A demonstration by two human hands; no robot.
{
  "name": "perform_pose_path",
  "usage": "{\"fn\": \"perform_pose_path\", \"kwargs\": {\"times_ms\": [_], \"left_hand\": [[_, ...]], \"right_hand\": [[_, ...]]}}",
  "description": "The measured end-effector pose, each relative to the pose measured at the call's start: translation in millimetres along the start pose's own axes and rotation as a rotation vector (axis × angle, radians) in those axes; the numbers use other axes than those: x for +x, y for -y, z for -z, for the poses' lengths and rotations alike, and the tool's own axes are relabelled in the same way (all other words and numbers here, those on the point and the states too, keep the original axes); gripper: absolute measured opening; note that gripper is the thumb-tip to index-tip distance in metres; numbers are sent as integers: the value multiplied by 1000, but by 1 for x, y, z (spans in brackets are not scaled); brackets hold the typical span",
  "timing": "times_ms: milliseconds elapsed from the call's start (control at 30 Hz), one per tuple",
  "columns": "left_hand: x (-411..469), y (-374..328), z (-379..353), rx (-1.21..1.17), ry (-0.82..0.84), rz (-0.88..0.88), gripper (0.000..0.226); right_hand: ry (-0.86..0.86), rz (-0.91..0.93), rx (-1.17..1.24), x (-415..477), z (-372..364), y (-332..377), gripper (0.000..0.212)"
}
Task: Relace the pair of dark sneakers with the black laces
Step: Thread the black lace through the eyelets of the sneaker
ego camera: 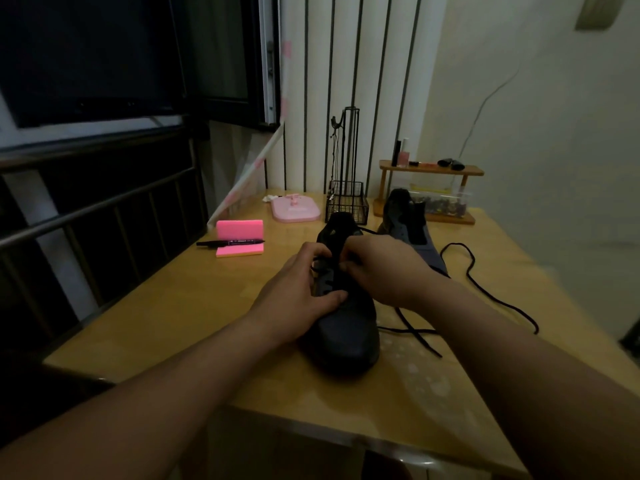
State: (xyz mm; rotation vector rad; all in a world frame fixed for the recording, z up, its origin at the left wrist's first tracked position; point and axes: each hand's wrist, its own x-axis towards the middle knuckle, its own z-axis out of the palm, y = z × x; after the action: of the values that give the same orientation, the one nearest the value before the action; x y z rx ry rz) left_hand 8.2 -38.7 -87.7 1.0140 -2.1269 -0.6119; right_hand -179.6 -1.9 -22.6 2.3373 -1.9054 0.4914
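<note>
A dark sneaker [346, 334] stands on the wooden table [207, 306], toe toward me. My left hand [298, 292] grips its left side, thumb across the eyelet row and fingers curled at the upper eyelets. My right hand [384, 268] pinches the black lace at the tongue, fingers curled. The lace's loose ends [415, 336] cross on the table right of the toe. The second dark sneaker [407, 220] lies behind, unlaced, with another black lace [485, 289] trailing beside it.
A pink sticky-note block [239, 238] and a black marker [230, 242] lie at the left. A pink dish [295, 209], a black wire rack [347, 202] and a small wooden shelf [429, 169] with bottles stand at the back. A railing runs along the left.
</note>
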Motion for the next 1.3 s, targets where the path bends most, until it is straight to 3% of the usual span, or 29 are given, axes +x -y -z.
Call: {"fn": "perform_pose_path", "kwargs": {"times_ms": [233, 400, 567, 900, 1067, 1167, 1300], "left_hand": [[-1, -5, 1, 3, 6, 43, 52], [-1, -4, 2, 9, 19, 65, 52], [-5, -9, 5, 19, 18, 68, 62], [1, -24, 10, 83, -20, -12, 71], [20, -53, 30, -269, 84, -12, 15], [25, -47, 52, -544, -56, 87, 21], [27, -14, 77, -1098, -322, 377, 18]], "right_hand": [[47, -154, 236, -16, 9, -25, 16], [-20, -299, 367, -25, 27, -46, 16], [-46, -304, 380, -24, 24, -39, 16], [123, -258, 739, -23, 55, -15, 36], [224, -106, 864, -3, 70, 18, 24], [220, -144, 1134, 5, 77, 17, 24], [203, -250, 1312, 8, 77, 8, 29]]}}
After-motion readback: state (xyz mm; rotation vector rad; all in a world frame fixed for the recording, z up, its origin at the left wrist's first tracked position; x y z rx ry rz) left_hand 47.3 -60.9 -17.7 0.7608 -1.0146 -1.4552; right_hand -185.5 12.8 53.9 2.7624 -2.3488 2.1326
